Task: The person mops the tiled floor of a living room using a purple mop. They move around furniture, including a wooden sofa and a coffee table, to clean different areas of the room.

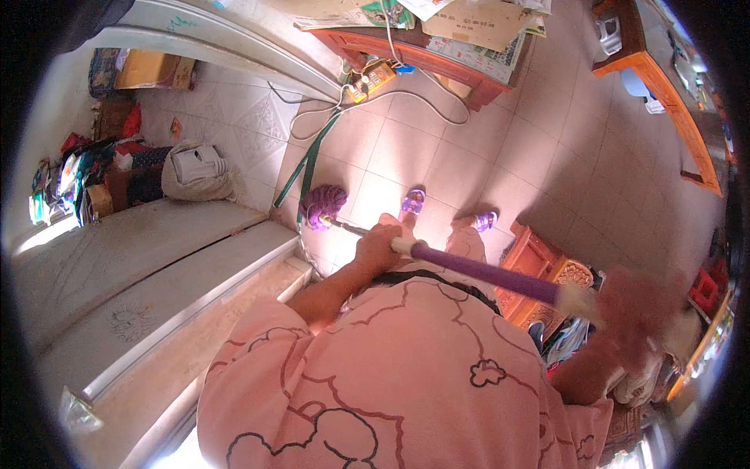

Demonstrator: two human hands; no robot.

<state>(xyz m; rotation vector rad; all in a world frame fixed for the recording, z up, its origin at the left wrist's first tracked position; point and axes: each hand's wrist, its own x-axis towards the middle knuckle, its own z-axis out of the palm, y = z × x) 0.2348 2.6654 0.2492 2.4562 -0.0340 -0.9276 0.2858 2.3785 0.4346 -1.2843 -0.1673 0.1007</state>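
A mop with a purple yarn head [324,202] slants across in front of me, its head low at the tiled floor beside green strips. My left hand [379,249] is wrapped around the thin metal part of the handle, just below a white collar. From there a purple handle sleeve [486,272] runs right to a whitish end. Close to that end is my right hand [638,319], badly blurred; whether its fingers grip the handle cannot be made out. My feet in purple sandals [413,202] stand on the tiles [463,152].
An orange power strip [372,82] with loose white cables lies by a reddish wooden table [410,53]. Carved wooden furniture [536,275] stands at right, close to my leg. Leftward are a grey door panel [176,258] and a pale sack [196,173].
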